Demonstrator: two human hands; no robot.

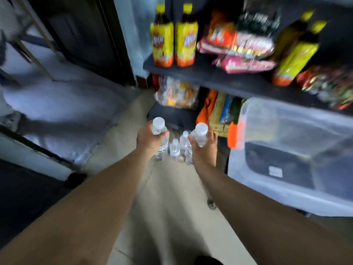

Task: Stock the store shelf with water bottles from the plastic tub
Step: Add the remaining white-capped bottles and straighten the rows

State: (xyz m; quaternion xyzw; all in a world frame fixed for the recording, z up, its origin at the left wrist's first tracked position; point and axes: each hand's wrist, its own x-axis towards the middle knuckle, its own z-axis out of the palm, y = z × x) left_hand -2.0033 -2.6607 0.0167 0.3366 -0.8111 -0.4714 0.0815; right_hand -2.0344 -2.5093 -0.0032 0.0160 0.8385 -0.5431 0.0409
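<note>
At twelve o'clock, low before the shelf [210, 77]: each hand holds one bottle.
Left hand [148, 139] and right hand [203, 150] curl round smooth, probably slippery bottles [159, 129]; gripping mid-body looks safest.

head camera looks steeply down, close over outstretched arms toward floor.

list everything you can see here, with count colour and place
water bottles in hand: 2, clear with white caps, one per hand
water bottles standing: at least 3, clear, low down between the hands
plastic tub: 1, clear with an orange latch, right, below the shelf
drink bottles: 4, yellow labels and caps, on the shelf
snack packets: a blurred pile, red, pink and orange, mid shelf
left hand: grips one bottle
right hand: grips the other
</note>
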